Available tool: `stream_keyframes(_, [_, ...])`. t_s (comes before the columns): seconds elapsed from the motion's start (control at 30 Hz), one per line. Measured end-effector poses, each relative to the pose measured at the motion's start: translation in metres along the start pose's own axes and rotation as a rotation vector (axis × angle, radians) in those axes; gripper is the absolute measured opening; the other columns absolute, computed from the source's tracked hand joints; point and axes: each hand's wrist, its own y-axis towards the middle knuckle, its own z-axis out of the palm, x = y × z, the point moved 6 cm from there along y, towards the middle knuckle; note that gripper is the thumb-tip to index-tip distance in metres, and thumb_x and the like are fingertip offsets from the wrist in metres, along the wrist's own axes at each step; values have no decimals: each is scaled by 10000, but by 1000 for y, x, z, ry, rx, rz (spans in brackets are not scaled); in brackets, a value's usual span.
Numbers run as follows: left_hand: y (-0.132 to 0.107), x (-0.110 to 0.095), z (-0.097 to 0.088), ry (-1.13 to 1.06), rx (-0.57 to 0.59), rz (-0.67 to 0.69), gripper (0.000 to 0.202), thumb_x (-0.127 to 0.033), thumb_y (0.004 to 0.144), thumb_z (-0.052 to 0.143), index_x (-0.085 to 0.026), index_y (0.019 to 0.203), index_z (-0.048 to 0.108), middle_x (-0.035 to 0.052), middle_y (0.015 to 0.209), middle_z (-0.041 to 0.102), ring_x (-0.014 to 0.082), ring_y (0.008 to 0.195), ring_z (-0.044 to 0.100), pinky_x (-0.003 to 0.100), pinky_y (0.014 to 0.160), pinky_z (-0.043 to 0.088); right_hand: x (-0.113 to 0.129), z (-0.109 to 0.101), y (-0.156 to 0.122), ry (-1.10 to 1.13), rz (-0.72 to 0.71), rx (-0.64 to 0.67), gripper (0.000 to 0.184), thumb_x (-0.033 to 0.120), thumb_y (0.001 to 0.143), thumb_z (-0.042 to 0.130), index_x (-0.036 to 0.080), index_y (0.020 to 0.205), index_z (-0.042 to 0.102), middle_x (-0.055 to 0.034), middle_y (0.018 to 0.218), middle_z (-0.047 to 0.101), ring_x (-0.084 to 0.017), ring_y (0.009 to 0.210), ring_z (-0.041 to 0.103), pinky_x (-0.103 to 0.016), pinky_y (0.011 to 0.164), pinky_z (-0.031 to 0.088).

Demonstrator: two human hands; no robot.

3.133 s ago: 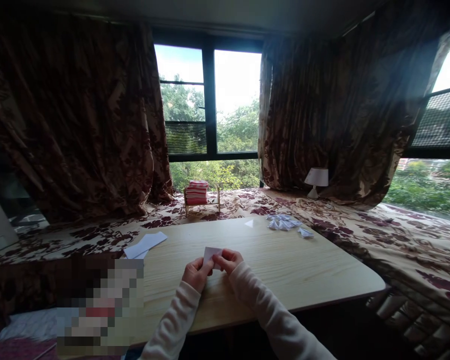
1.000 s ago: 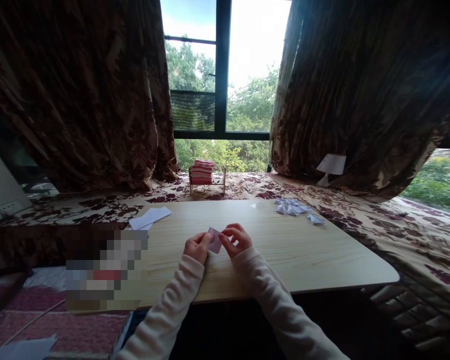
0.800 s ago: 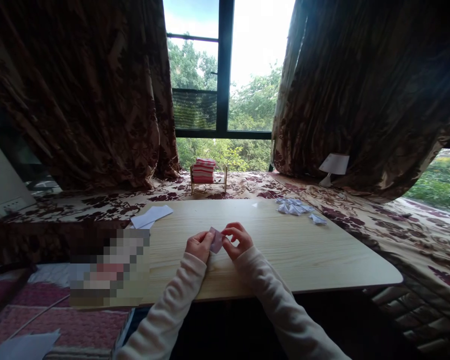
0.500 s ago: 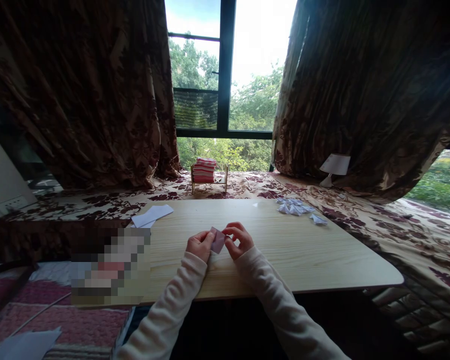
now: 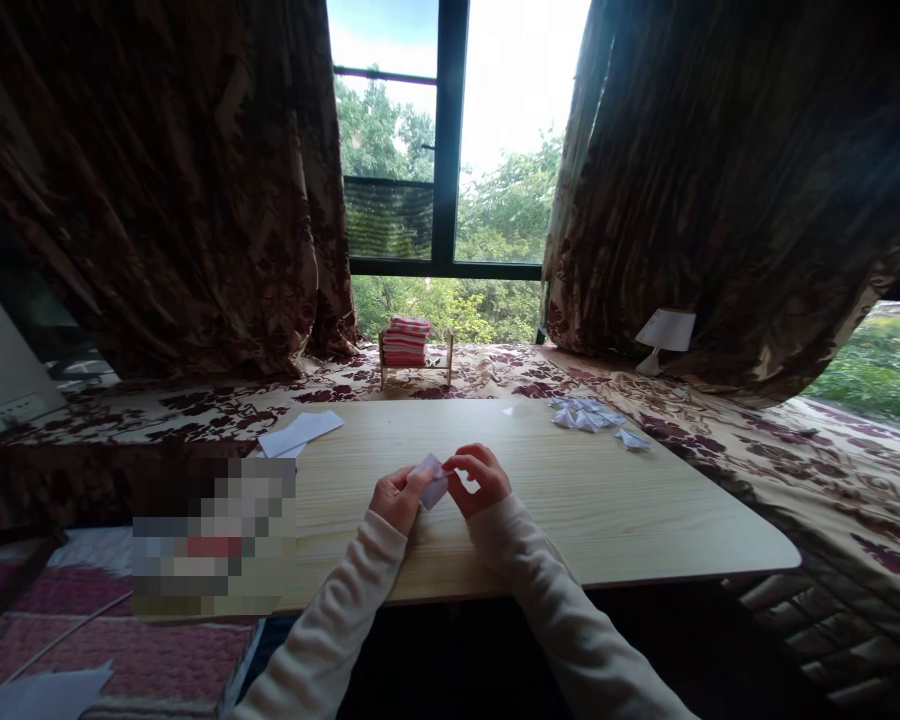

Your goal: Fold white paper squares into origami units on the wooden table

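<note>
A small folded piece of white paper [image 5: 433, 490] is held up over the near middle of the table. My left hand [image 5: 397, 497] pinches its left side between thumb and fingers. At its upper right edge, my right hand [image 5: 481, 480] has thumb and index finger closed on the paper, the fingers making a ring. Toward the table's far right lies a pile of folded white paper pieces [image 5: 585, 413], with a single folded piece [image 5: 633, 440] just beside it.
The pale wooden table [image 5: 570, 520] carries flat paper sheets [image 5: 300, 434] at its far left and a small paper scrap [image 5: 508, 411] near the back edge. A blurred-out patch [image 5: 221, 540] covers the left corner. Behind stand a rack of striped cloths [image 5: 406, 343] and a lamp [image 5: 667, 332].
The paper has tilted a little in my fingers and looks lighter now. Both hands stay in nearly the same place, and the view has shifted slightly.
</note>
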Motion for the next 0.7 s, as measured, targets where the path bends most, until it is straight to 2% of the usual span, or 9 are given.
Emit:
stream_keyframes(0.33, [3, 9, -6, 13, -67, -2, 340, -444, 609, 606, -111, 641, 662, -4, 498, 539, 105, 496, 448, 208, 483, 353, -5, 8, -2, -28, -50, 10, 157, 139, 665, 560, 239, 755, 641, -29, 755, 559, -157, 710, 516, -261, 552, 458])
stream_keyframes(0.57, [2, 8, -4, 20, -52, 0, 340, -435, 609, 607, -107, 674, 672, 3, 529, 565, 113, 515, 471, 209, 492, 364, -2, 7, -2, 32, -20, 29, 116, 191, 753, 539, 229, 786, 644, -38, 761, 561, -148, 694, 523, -252, 527, 458])
stream_keyframes(0.7, [1, 6, -2, 33, -33, 4, 314, -414, 616, 604, -114, 668, 678, -5, 518, 561, 108, 504, 466, 202, 477, 354, -2, 7, -2, 93, 21, 34, 102, 192, 751, 540, 210, 782, 636, -35, 754, 559, -125, 633, 519, -229, 484, 445])
